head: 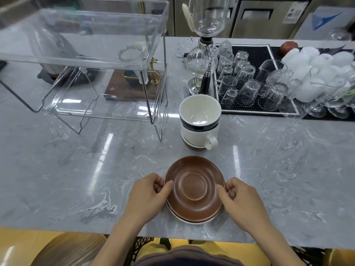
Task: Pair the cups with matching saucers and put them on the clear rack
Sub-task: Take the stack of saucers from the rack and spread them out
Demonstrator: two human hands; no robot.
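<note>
Both hands pinch the brown saucer (194, 189) at opposite edges: the left hand (148, 196) has its thumb over the left rim and fingers curled under, and the right hand (244, 198) mirrors that grip on the right rim. The saucer is the top of a small stack; a second brown rim and a white saucer (189, 221) show beneath it, all resting on the grey surface (76, 169) close to the near edge.

Just beyond stands the cup stack (199, 121): a white-lined cup with a dark band on top, a white cup with its handle to the right under it, and what looks like a brown one at the bottom. The rack (92, 60) stands to the far left, its lower shelf apparently bare, though a glass ring seems to lie in the upper tray.

The step in hand looks like separating the top saucer. To do it well, lift straight up and level so the one beneath does not drag along, then set it on open surface beside the stack. The brown cup is lowest, so the cups above must come off first.
</note>
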